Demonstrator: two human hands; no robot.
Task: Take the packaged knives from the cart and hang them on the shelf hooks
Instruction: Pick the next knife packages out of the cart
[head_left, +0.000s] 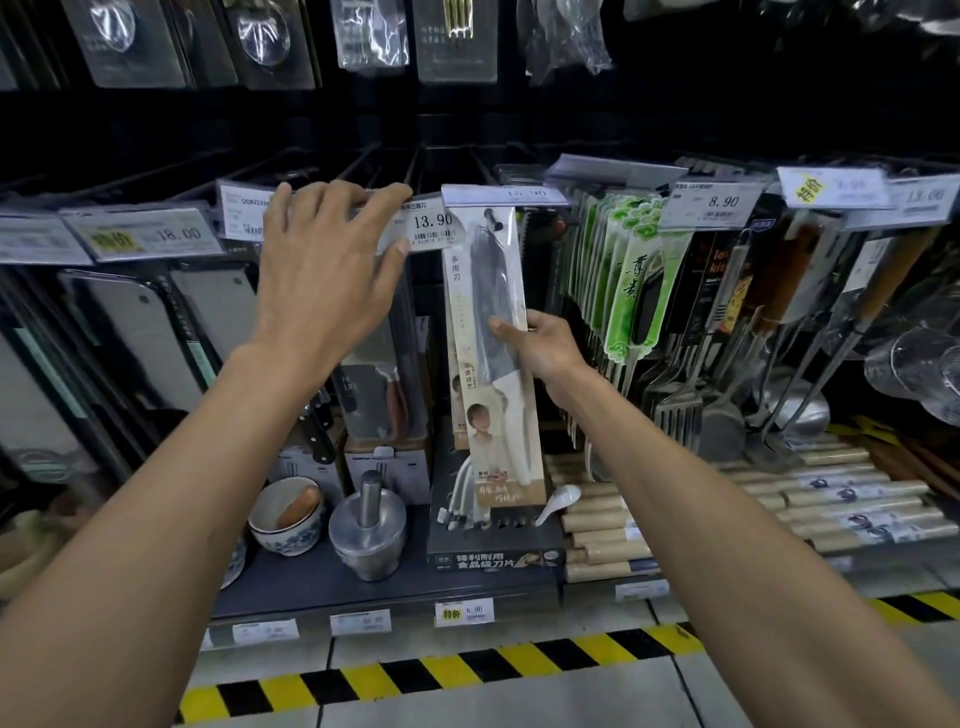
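Holding the packaged knife upright, long axis vertical, the right hand grips its middle from the right; its top sits just under the 15.90 price tag. The left hand, fingers spread and empty, touches the neighbouring 13.90 tag.

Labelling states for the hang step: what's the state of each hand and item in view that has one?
Cream card-backed packaged knife: upright, held, top at the hook row; hooked or not hidden.
Right hand: grips the pack's right edge.
Left hand: fingers spread, touching white 13.90 price tag.
Steel mortar: upright, pestle standing inside.
Blue-and-white ceramic bowl: upright, wooden pestle lying inside.
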